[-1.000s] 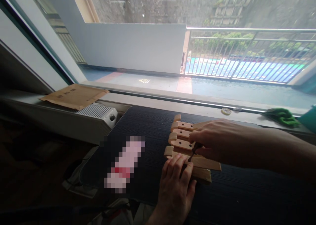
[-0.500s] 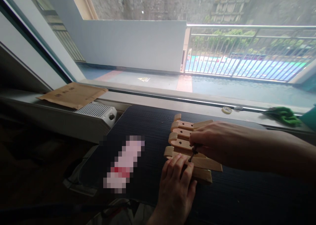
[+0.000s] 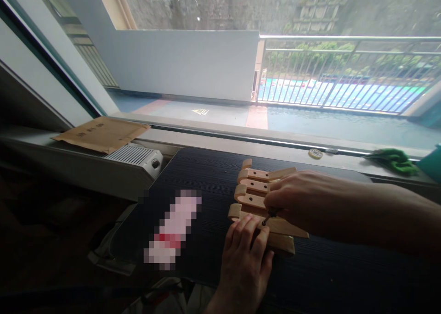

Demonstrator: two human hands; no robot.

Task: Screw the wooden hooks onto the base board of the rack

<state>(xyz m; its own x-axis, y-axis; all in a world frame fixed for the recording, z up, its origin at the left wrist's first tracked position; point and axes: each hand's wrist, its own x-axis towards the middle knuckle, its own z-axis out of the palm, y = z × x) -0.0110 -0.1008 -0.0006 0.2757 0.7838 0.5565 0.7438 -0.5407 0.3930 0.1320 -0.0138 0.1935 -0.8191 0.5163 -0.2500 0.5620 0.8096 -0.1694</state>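
Note:
A row of light wooden hook-shaped pieces lies on a dark ribbed table, joined on a wooden bar. My left hand lies flat with fingers stretched over the near end of the wood, pressing it down. My right hand reaches in from the right, fingers pinched round a small dark tool whose tip points down at the wood just beyond my left fingertips.
A pixelated pink and red object lies left of the wood. On the sill sit a cardboard piece, a white ribbed device, a tape roll and a green cloth. Window and balcony railing lie beyond.
Both hands stay on the wooden piece almost unmoved. The right hand's pinch on the dark tool shifts slightly, and the view drifts a little.

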